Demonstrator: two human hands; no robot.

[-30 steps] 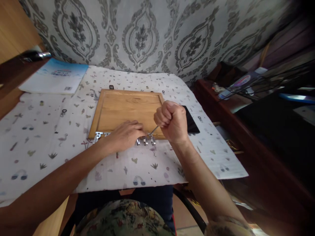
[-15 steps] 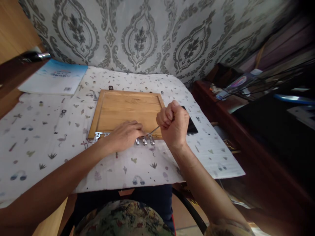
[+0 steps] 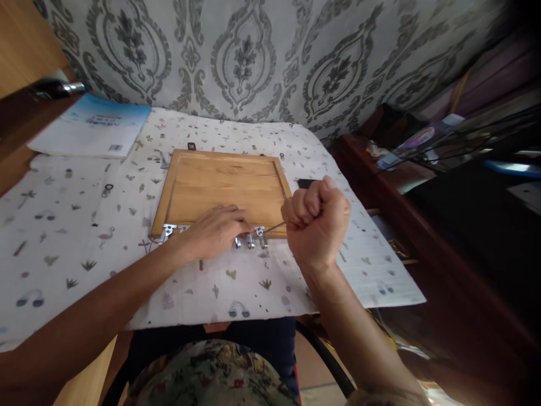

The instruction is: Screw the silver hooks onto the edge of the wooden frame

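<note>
A framed wooden panel (image 3: 228, 186) lies flat on the table, with silver metal hinges (image 3: 260, 235) along its near edge. My left hand (image 3: 217, 228) rests over that edge, fingers bent and close together. Its fingertips press beside the right-hand hinge, and part of the metal is hidden beneath them. Another hinge (image 3: 168, 231) shows at the panel's near left corner. In a fist, my right hand (image 3: 316, 225) grips a screwdriver (image 3: 275, 228); only the thin shaft shows, slanting down left to the right-hand hinge. The handle is hidden inside the fist.
A patterned white cloth (image 3: 203, 293) covers the table. A blue and white book (image 3: 93, 127) lies at the back left. Behind my right fist, a flat black object (image 3: 307, 183) is partly hidden. A plastic bottle (image 3: 418, 141) lies on the dark furniture at right.
My right fist has moved right and slightly down, and the screwdriver shaft now lies flatter. My left hand stays in place on the panel's near edge.
</note>
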